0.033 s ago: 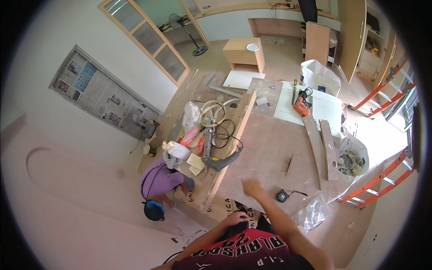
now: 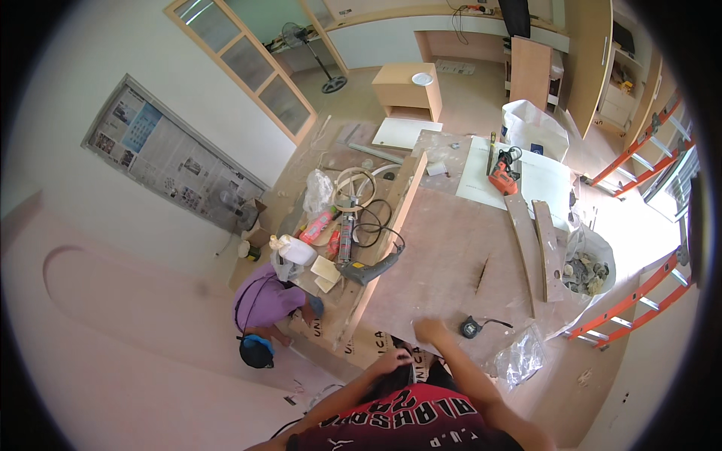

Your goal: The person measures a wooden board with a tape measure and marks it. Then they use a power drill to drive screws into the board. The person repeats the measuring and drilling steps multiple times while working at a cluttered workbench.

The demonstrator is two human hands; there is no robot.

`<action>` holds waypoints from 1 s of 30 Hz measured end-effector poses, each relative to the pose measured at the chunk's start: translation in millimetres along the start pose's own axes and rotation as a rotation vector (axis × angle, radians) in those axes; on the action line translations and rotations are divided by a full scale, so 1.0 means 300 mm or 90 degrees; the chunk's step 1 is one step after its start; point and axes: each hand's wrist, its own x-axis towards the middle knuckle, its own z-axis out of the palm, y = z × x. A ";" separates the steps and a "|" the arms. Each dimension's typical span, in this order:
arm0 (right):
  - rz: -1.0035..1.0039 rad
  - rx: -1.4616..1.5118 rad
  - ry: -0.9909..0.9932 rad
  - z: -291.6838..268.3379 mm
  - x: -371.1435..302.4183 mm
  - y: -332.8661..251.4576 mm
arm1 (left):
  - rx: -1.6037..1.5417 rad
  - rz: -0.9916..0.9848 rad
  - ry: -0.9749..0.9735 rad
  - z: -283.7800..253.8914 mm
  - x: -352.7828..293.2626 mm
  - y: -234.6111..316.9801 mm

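Note:
In front of my body, at the table's near edge, my left hand (image 2: 391,361) has its fingers curled beside a small dark shape. What it holds, if anything, is too small to make out. My right hand (image 2: 430,331) is closed over the near part of the brown worktable (image 2: 429,263); any object inside the fist is hidden. Close to its right lies a black tape measure (image 2: 471,327) with a dark strap. Further right a crumpled clear plastic bag (image 2: 520,356) rests at the table's edge.
A long wooden board (image 2: 391,233) borders tools, including a grey heat gun (image 2: 368,268). Beyond are an orange power tool (image 2: 504,179), wood strips (image 2: 523,248) and a rubble sack (image 2: 594,248). An orange ladder (image 2: 632,301) stands right; a crouching person (image 2: 267,304) is left.
My right hand has come down toward my body and slightly right, nearer the tape measure. The left hand has shifted only a little. The crouching person has barely moved.

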 end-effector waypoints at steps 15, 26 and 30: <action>0.370 0.392 0.113 0.294 -0.789 -0.138 | -0.107 0.087 -0.119 0.043 0.208 0.194; 0.301 0.019 -0.192 0.716 -0.835 0.253 | 0.354 0.092 -0.502 0.068 0.211 0.007; 0.307 0.079 -0.059 0.676 -0.728 0.187 | 0.334 0.167 -0.477 -0.021 0.093 -0.317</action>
